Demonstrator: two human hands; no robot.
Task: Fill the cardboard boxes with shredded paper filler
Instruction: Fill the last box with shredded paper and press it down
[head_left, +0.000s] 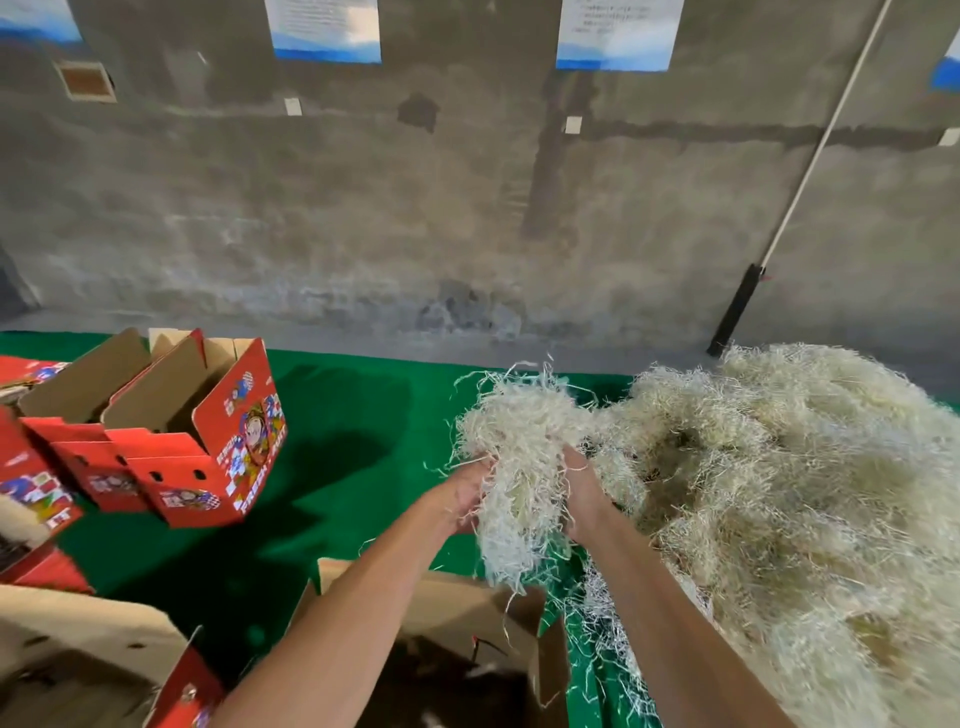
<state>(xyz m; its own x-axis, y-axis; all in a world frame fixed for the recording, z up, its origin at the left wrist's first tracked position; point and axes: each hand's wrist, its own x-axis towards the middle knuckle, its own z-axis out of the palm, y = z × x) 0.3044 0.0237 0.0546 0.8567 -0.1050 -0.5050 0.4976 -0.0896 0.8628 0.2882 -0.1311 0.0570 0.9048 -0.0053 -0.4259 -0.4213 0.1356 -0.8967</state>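
Observation:
A big heap of pale shredded paper filler (789, 467) lies on the right of the green table. Between my two hands hangs a bundle of the filler (519, 467), lifted above the table. My left hand (462, 493) grips its left side and my right hand (584, 493) grips its right side, fingers buried in the strands. Strands trail from the bundle back to the heap. Below my forearms stands an open cardboard box (467, 608) with its flaps up; its inside is dark.
Several open red printed boxes (218, 441) stand in a row at the left on the green table cover (353, 415). Another open box (93, 639) sits at the bottom left. A grey concrete wall with posted sheets rises behind; a pole (769, 249) leans at the right.

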